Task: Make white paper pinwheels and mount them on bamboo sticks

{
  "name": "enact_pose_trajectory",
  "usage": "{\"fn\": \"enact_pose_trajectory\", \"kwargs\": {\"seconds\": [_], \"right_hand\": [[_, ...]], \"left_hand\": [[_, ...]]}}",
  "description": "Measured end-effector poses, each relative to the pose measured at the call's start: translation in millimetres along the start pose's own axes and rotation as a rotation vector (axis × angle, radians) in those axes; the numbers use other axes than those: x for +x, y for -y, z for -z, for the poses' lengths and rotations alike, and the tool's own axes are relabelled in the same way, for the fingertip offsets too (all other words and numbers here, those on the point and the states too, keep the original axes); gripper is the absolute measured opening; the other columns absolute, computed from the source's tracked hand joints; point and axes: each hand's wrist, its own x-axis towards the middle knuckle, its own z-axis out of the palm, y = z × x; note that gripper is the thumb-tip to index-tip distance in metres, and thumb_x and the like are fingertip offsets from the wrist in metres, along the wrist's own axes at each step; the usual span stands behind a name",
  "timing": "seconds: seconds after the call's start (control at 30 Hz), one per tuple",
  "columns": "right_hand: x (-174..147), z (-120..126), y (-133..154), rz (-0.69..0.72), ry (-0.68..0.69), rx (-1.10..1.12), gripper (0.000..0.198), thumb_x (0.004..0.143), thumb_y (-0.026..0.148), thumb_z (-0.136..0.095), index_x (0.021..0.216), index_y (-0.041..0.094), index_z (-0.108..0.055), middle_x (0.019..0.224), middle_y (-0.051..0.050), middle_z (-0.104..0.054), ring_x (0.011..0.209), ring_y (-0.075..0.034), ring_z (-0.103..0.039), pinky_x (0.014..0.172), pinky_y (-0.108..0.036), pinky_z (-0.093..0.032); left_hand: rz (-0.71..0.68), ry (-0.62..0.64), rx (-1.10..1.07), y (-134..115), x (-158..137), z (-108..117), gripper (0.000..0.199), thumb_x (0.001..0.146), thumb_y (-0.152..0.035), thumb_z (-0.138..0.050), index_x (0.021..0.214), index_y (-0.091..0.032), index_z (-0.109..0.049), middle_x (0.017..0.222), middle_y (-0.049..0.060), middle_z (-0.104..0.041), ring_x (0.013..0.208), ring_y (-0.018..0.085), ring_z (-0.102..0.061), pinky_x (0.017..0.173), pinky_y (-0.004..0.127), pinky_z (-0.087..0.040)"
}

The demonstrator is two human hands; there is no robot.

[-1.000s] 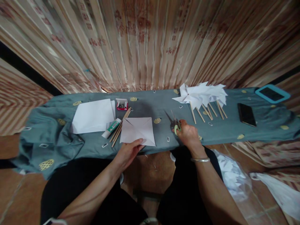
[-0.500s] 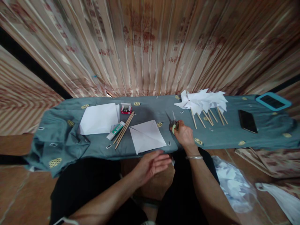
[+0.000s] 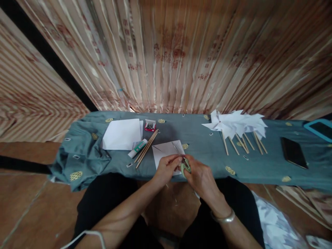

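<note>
From the head camera I see my right hand [image 3: 201,178] wrapped around the pale-green-handled scissors [image 3: 184,166], fingers closed through the handles, with the blades pointing toward 11 o'clock over the creased white square paper sheet [image 3: 167,152]. My left hand [image 3: 166,169] sits just beside it at 9 o'clock, fingers pinched on the near edge of that sheet. The sheet lies on the near part of the bench draped in grey-green cloth [image 3: 202,145].

At 10 o'clock from the hands lie a bundle of thin wooden sticks [image 3: 147,148], a white-and-green glue tube [image 3: 138,148] touching them, a stack of plain white paper [image 3: 122,134] and a small red box of pins [image 3: 150,125].

At 2 o'clock a heap of white paper pinwheels on wooden sticks [image 3: 237,124] rests on the cloth. Farther toward 3 o'clock lies a black phone [image 3: 294,152].
</note>
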Motion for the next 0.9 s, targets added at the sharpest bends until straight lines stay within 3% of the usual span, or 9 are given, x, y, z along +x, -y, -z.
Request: {"fn": "enact_pose_trajectory", "kwargs": {"seconds": [0.1, 0.23, 0.33, 0.4, 0.5, 0.6, 0.7, 0.8, 0.9], "right_hand": [[-8, 2, 5, 0.051, -0.033, 0.077, 0.038, 0.089, 0.027, -0.05, 0.125, 0.012, -0.051, 0.093, -0.012, -0.073, 0.081, -0.025, -0.072, 0.071, -0.033, -0.055], [-16, 9, -1, 0.077, -0.065, 0.087, 0.037, 0.094, 0.032, -0.046, 0.125, 0.012, -0.051, 0.099, -0.013, -0.073, 0.079, -0.024, -0.072, 0.07, -0.032, -0.056], [-10, 13, -20, 0.031, -0.075, 0.035, 0.033, 0.094, 0.031, -0.047, 0.121, 0.013, -0.055, 0.101, -0.013, -0.073, 0.079, -0.022, -0.072, 0.073, -0.031, -0.055], [3, 15, -43, -0.06, -0.07, -0.052, 0.031, 0.092, 0.029, -0.051, 0.118, 0.013, -0.058, 0.098, -0.013, -0.074, 0.082, -0.024, -0.072, 0.076, -0.033, -0.054], [24, 14, -80, -0.21, -0.048, -0.189, 0.026, 0.09, 0.025, -0.052, 0.109, 0.011, -0.064, 0.089, -0.014, -0.074, 0.079, -0.027, -0.072, 0.072, -0.035, -0.054], [30, 9, -98, -0.196, -0.083, -0.207, 0.024, 0.091, 0.018, -0.048, 0.104, 0.009, -0.067, 0.11, -0.02, -0.07, 0.1, -0.028, -0.067, 0.086, -0.038, -0.052], [17, -3, -80, -0.121, -0.126, -0.189, 0.032, 0.095, 0.02, -0.042, 0.116, 0.011, -0.064, 0.126, -0.019, -0.062, 0.12, -0.027, -0.056, 0.1, -0.042, -0.046], [-1, -22, -44, 0.106, -0.081, -0.057, 0.038, 0.098, 0.023, -0.038, 0.13, 0.013, -0.055, 0.133, -0.018, -0.058, 0.126, -0.025, -0.052, 0.102, -0.044, -0.046], [-7, -39, -19, 0.188, -0.049, -0.022, 0.04, 0.098, 0.021, -0.036, 0.134, 0.013, -0.051, 0.137, -0.018, -0.055, 0.13, -0.026, -0.048, 0.102, -0.046, -0.045]], "left_hand": [[-0.036, 0.015, 0.039, 3, 2, 1, 0.032, 0.069, -0.046, -0.071, 0.067, -0.014, -0.072, 0.052, -0.002, -0.056, 0.052, 0.01, -0.046, 0.054, 0.023, -0.039], [-0.017, 0.032, 0.023, 6, 4, -2, 0.034, 0.071, -0.048, -0.07, 0.075, -0.014, -0.074, 0.061, 0.001, -0.064, 0.057, 0.013, -0.054, 0.06, 0.025, -0.045], [-0.039, 0.077, 0.09, 4, 4, 1, 0.035, 0.079, -0.045, -0.062, 0.091, -0.015, -0.074, 0.079, 0.007, -0.072, 0.072, 0.019, -0.064, 0.071, 0.031, -0.052], [-0.148, 0.069, 0.274, 2, 2, 11, 0.033, 0.084, -0.037, -0.057, 0.108, -0.018, -0.07, 0.101, 0.01, -0.073, 0.091, 0.023, -0.067, 0.083, 0.036, -0.052], [-0.368, 0.136, 0.76, 4, -6, 31, 0.03, 0.086, -0.024, -0.054, 0.111, -0.02, -0.069, 0.123, 0.012, -0.066, 0.121, 0.027, -0.055, 0.107, 0.047, -0.038], [-0.457, 0.253, 1.146, 16, -18, 48, 0.037, 0.087, -0.021, -0.053, 0.124, -0.017, -0.06, 0.137, 0.014, -0.056, 0.14, 0.031, -0.034, 0.113, 0.056, -0.027], [-0.525, 0.301, 1.393, 31, -26, 55, 0.048, 0.089, -0.025, -0.054, 0.136, -0.015, -0.047, 0.146, 0.016, -0.046, 0.142, 0.031, -0.029, 0.114, 0.058, -0.021], [-0.586, 0.324, 1.511, 39, -21, 52, 0.055, 0.091, -0.03, -0.052, 0.141, -0.011, -0.04, 0.149, 0.02, -0.039, 0.142, 0.032, -0.029, 0.115, 0.056, -0.019], [-0.591, 0.327, 1.559, 38, -9, 44, 0.059, 0.091, -0.037, -0.052, 0.14, -0.008, -0.04, 0.148, 0.022, -0.04, 0.141, 0.033, -0.03, 0.115, 0.055, -0.019]]}}
